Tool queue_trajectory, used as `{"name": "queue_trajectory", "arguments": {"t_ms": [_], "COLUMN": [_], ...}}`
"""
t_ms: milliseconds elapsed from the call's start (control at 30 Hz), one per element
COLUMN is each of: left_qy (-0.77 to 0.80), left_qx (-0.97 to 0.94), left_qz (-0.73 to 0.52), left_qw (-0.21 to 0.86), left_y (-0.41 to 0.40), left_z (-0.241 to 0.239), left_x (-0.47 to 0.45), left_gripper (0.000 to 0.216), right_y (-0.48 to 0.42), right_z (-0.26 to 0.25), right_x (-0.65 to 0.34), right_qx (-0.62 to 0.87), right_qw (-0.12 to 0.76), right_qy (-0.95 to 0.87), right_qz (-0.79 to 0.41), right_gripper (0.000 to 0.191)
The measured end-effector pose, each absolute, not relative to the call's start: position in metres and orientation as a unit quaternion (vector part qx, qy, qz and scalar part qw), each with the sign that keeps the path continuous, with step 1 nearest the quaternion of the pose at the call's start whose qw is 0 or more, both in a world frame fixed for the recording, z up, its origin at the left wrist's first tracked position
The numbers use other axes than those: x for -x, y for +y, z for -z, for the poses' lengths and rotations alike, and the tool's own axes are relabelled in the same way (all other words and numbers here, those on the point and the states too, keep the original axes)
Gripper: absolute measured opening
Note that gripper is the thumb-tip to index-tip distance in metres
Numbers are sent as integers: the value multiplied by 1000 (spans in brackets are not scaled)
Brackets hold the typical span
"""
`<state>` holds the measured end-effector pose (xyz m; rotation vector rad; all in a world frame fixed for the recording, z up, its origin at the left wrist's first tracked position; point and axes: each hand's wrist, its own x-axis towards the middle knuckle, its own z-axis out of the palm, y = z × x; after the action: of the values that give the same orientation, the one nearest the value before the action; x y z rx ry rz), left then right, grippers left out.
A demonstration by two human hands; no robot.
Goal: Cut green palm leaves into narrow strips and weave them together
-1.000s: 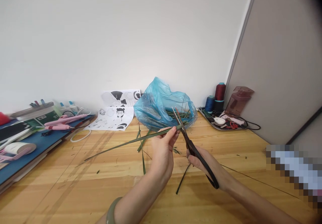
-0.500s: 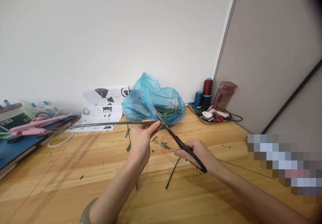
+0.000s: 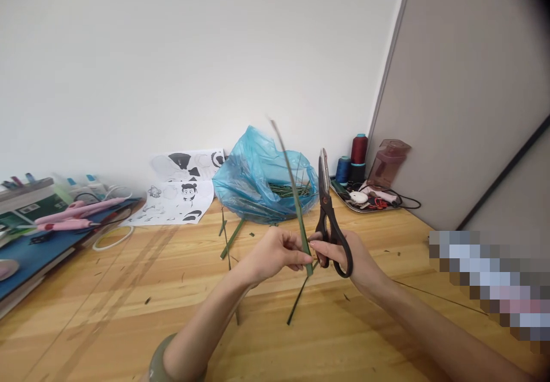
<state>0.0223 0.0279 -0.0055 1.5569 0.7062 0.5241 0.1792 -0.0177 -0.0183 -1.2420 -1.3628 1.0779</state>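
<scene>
My left hand [image 3: 275, 253] pinches the lower end of a long green leaf strip [image 3: 294, 193], which stands nearly upright over the wooden table [image 3: 129, 302]. My right hand [image 3: 344, 256] grips black-handled scissors [image 3: 327, 216] with the blades closed and pointing up. Its fingertips also touch the strip's lower end beside my left fingers. Behind both hands sits a blue plastic bag [image 3: 262, 178] with more green strips inside.
Loose green strips [image 3: 232, 239] lie on the table near the bag. Printed cartoon sheets [image 3: 180, 190] lean at the wall. Books and pink tools [image 3: 64, 216] crowd the left edge. A metal tray [image 3: 365, 201] with thread spools [image 3: 356, 153] stands at the back right by a grey panel.
The strip swung from lying level to standing upright. The scissors left the strip, closed and turned blades up. Both hands came together at the strip's lower end.
</scene>
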Motion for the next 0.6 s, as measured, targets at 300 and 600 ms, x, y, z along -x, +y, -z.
{"name": "queue_trajectory", "arguments": {"t_ms": [300,600], "left_qy": [282,363], "left_qx": [-664,-610], "left_qz": [-174,-317], "left_qw": [671,630], "left_y": [27,16], "left_z": [11,16], "left_x": [-21,-45], "left_gripper": [16,12], "right_y": [-19,-15], "right_z": [20,27], "right_x": [-180,-184], "right_qx": [467,517], "right_qw": [512,547], "right_qy": [-564,-523], "right_qz": [-449,-400], "right_gripper": [27,22]}}
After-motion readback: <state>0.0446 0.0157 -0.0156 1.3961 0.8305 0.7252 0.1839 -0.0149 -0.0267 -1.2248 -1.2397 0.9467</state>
